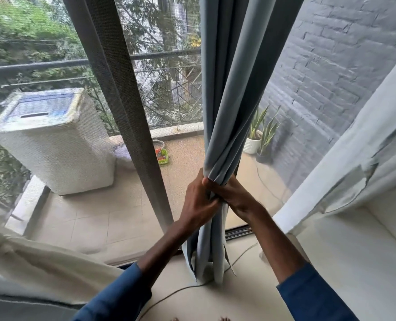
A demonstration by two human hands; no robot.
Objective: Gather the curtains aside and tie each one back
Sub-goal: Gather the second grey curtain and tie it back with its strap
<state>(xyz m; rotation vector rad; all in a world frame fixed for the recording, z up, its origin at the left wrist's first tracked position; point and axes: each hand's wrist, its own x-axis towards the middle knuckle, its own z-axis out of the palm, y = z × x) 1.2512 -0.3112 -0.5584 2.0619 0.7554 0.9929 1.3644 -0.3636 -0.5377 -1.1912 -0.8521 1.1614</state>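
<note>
Gathered curtain [224,126] hangs centre, before the screen door [113,89]; left hand [198,202] and right hand [235,195] close around it from either side, touching; washing machine [53,140] stands behind the screen, left; potted plants [259,137] right, against the brick wall [331,66]; second curtain [354,144] far right.

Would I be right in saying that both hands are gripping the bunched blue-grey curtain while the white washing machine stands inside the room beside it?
Not quite: the head view shows the white washing machine outside on the balcony, behind the window screen. Both hands, left and right, are indeed gripping the bunched blue-grey curtain.
</note>
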